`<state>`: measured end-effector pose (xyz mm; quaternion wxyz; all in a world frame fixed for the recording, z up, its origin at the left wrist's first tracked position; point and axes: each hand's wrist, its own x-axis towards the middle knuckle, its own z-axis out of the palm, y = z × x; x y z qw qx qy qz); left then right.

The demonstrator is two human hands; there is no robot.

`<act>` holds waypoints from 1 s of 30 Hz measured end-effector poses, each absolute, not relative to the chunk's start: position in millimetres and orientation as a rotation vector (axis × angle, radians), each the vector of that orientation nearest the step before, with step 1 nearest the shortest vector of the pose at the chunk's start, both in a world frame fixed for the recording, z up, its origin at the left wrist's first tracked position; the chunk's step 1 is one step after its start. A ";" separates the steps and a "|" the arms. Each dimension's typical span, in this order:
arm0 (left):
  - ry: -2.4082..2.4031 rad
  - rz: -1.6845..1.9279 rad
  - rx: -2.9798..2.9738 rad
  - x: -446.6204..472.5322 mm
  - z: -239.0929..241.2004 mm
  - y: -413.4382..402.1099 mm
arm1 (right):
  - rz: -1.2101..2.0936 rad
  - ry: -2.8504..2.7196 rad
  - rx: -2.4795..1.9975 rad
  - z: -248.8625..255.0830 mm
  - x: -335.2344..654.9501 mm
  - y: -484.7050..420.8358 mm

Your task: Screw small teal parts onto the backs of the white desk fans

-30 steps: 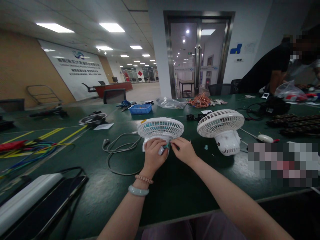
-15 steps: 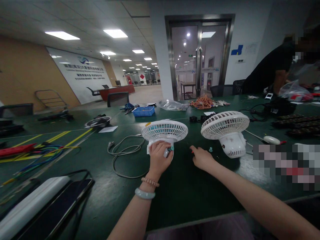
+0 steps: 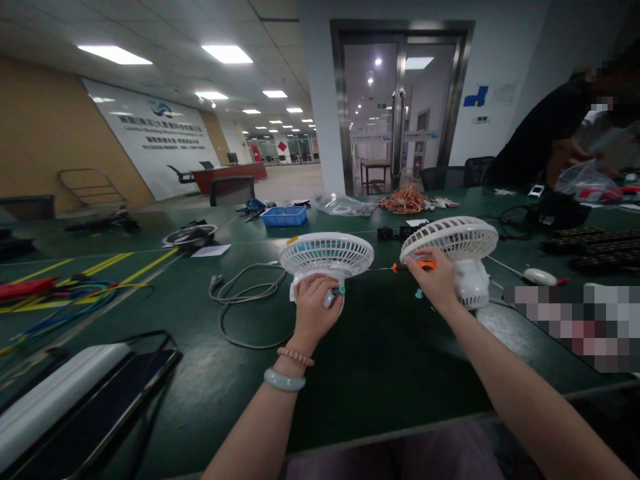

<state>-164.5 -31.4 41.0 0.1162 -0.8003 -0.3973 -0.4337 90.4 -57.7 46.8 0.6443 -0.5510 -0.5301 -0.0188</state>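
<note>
My left hand [image 3: 315,307] is closed around the base of a small white fan [image 3: 326,255] that lies with its grille facing up; a teal knob [image 3: 341,290] pokes out beside my thumb. My right hand [image 3: 434,280] is raised above the green table [image 3: 390,360] and grips an orange-handled screwdriver [image 3: 419,266], its thin shaft pointing left toward the first fan. Right behind that hand stands a second white fan [image 3: 453,239]. A small teal part [image 3: 418,293] lies on the table below my right hand.
A grey power cord [image 3: 240,293] coils left of the fan. Farther back are a blue bin [image 3: 284,216], a metal bowl [image 3: 189,236], a pile of orange wire [image 3: 405,200] and plastic bags. A person in black [image 3: 545,143] works at the right. A dark tray [image 3: 75,400] sits at the near left.
My right hand left the first fan, reached to the table on the right and came up holding the orange-handled screwdriver. My left hand kept its hold on the fan.
</note>
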 end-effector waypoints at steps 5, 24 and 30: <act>-1.169 -1.255 -2.355 -164.8 43.1 -32.5 | 0.176 -1.144 -1.109 45.5 77.6 -64.0; -1.173 -1.276 -2.346 -162.0 42.1 -31.4 | 0.280 -1.228 -1.116 42.6 64.6 -67.8; -1.177 -1.286 -2.345 -161.8 42.6 -31.8 | 0.232 -1.232 -1.133 42.1 64.2 -66.6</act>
